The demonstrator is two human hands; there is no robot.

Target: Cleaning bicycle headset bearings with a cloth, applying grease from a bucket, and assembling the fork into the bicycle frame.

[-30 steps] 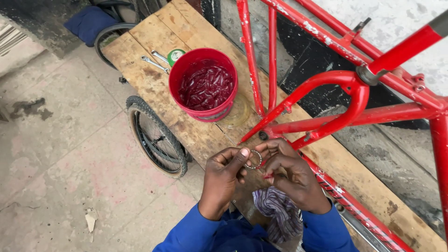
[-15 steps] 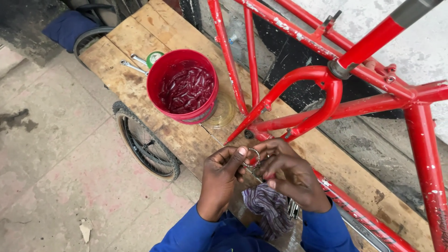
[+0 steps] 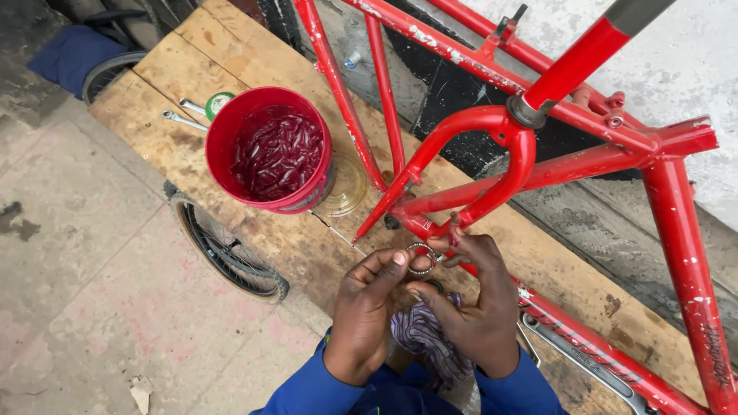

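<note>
Head view looking down: we find both hands raised together over a wooden plank platform [image 3: 231,69], pinching one small part between them. Our left hand [image 3: 367,307] has its fingers narrowed on the near-left rim of a small metal bearing ring [image 3: 421,259], thumb and forefinger tips pressed to it. Our right hand [image 3: 473,307] closes on the same ring from the other side, fingers curled above and thumb below. We note the ring held on edge, clear of the planks, just below the lower tubes of a red bicycle frame [image 3: 492,146] that stands directly beyond the hands. A striped cloth [image 3: 425,338] lies beneath the hands, between the wrists. Beyond and to the left of the left hand stands a red bucket [image 3: 231,131] holding dark red liquid, well apart from the ring. A spoked wheel [image 3: 223,250] leans against the platform edge left of the left hand. Two wrenches [image 3: 181,117] lie past the bucket.
</note>
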